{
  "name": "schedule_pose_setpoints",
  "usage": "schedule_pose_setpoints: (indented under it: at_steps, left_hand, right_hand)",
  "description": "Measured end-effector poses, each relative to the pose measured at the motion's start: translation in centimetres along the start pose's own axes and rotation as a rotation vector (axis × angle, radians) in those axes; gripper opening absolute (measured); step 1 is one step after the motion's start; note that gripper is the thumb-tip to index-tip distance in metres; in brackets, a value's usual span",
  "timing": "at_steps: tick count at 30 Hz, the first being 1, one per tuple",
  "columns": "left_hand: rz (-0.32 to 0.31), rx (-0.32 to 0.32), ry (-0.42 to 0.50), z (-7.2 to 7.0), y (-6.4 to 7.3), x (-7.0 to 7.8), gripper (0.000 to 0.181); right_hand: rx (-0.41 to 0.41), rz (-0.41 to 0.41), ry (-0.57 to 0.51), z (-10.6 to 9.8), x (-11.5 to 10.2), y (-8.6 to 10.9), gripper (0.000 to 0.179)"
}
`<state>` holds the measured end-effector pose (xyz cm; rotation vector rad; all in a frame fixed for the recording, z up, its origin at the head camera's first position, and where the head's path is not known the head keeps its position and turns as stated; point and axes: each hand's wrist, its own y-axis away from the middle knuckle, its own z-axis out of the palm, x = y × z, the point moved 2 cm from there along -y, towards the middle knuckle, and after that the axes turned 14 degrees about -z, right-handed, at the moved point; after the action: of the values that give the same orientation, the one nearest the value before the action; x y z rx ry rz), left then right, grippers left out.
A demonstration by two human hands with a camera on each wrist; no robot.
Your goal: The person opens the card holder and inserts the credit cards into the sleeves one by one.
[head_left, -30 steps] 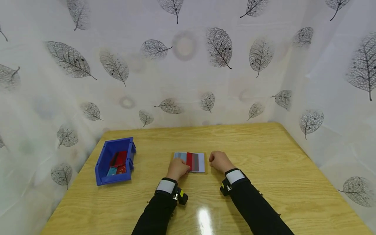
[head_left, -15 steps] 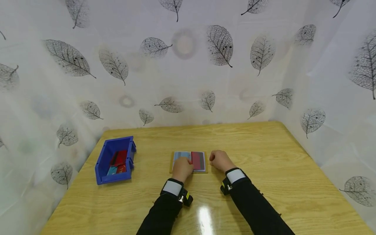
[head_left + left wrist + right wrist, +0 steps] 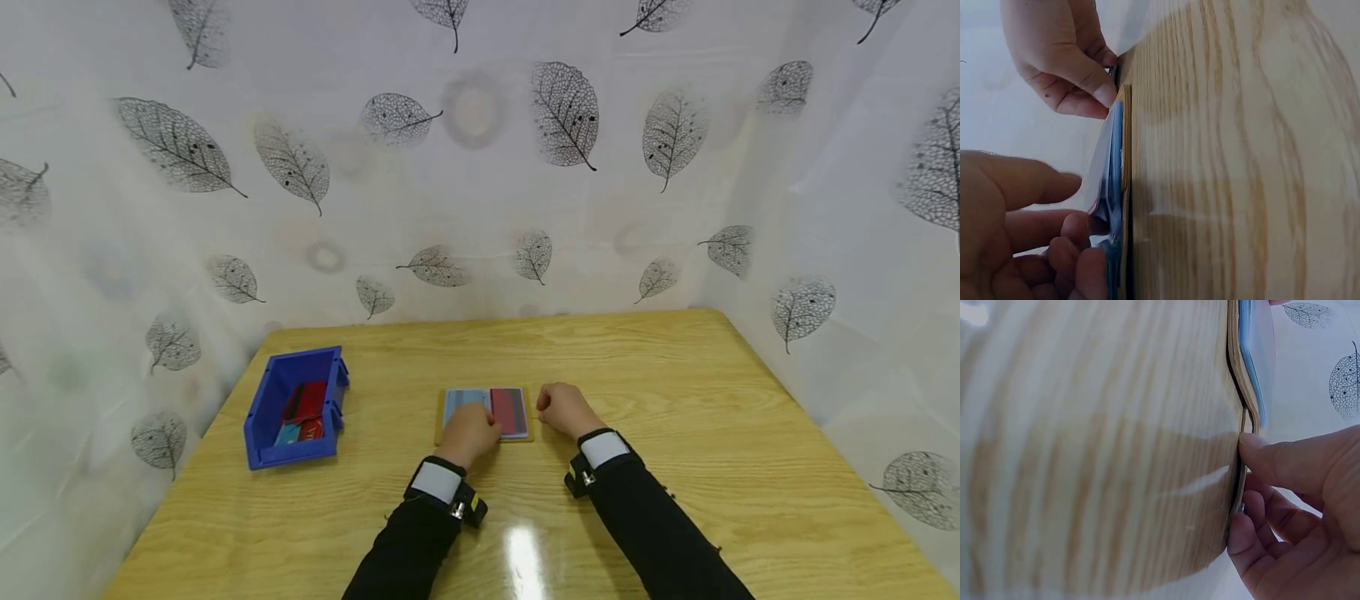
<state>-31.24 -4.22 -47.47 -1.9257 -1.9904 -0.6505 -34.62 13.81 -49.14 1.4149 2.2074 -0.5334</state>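
Observation:
A card holder with a tan cover and clear sleeves lies spread on the table. Through its right sleeve shows a red card with a dark stripe; bluish cards show on the left. My left hand is over the holder's near middle. In the left wrist view its thumb stands apart from the index finger, whose tip is right at the lifted sleeves; the other fingers are loosely bent. My right hand pinches the cover's right edge, where a small metal snap shows between the fingers.
To the left stands a blue plastic bin with red and light-blue cards inside. The wooden table backs onto a white leaf-print curtain.
The left hand has moved slightly right across the holder. The red card, earlier a narrow strip beside a grey band and white area, now fills the right sleeve. The right hand stays put.

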Motion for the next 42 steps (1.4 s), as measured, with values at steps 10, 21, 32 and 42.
schedule_pose_setpoints:
  at_steps: [10, 21, 32, 42]
  left_hand:
    - [0.049, 0.083, -0.03, -1.4, -0.7, -3.3, 0.028]
    - [0.112, -0.031, -0.093, -0.5, 0.6, -2.0, 0.033]
    - [0.075, -0.032, -0.076, -0.6, 0.8, -2.0, 0.03]
    - [0.058, -0.038, -0.061, -0.8, 1.1, -2.1, 0.028]
  right_hand:
    - [0.013, -0.065, -0.004, -1.7, 2.2, 1.4, 0.006]
    - [-0.094, -0.032, 0.045, -3.7, 3.4, 2.4, 0.004]
    - [-0.203, -0.151, 0.101, -1.8, 0.8, 1.2, 0.087]
    - [-0.151, -0.225, 0.315, -1.4, -0.8, 1.3, 0.087]
